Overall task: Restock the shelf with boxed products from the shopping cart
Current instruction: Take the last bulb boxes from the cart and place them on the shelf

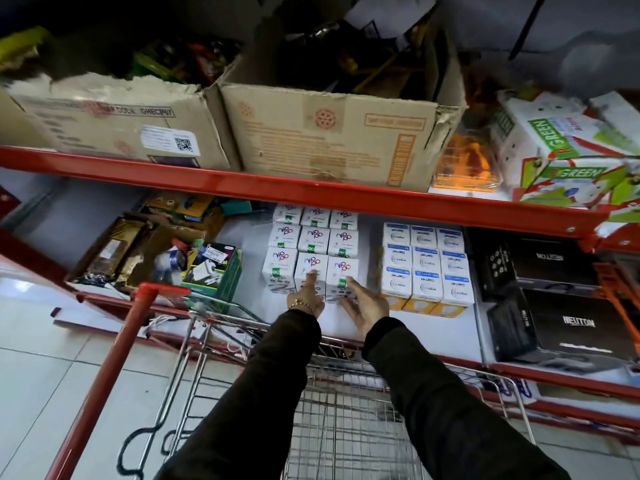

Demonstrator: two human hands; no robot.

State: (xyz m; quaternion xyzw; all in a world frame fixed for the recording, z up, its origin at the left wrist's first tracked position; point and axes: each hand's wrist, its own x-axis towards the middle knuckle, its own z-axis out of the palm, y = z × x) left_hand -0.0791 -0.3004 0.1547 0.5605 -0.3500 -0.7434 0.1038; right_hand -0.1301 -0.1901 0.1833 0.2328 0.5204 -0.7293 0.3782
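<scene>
On the lower shelf (346,323), under a red shelf edge (311,194), stands a block of white boxes (311,244) three wide and three deep, with purple lettering and green marks on top. Both hands reach to its front row. The left hand (306,299) has its forefinger stretched onto the top of the middle front box (317,263), the other fingers curled loosely and holding nothing; a beaded bracelet (300,304) circles the wrist. The right hand (365,304) is spread open, fingers (353,284) touching the front corner of the right front box (346,268), gripping nothing. Both arms wear dark sleeves (433,393).

Just right of the block is a second block of white and blue boxes (426,265) with orange lower faces. Further right lie black boxes (571,323). Left of the white boxes stands a green box (216,271), then open brown cartons of mixed goods.

The upper shelf carries two worn cardboard cartons (329,133) and, at the right, white and green boxes (561,143).

Below the arms is the wire cart (346,427), its red handle (114,368) at the left; no boxes show in the visible part of its basket.
</scene>
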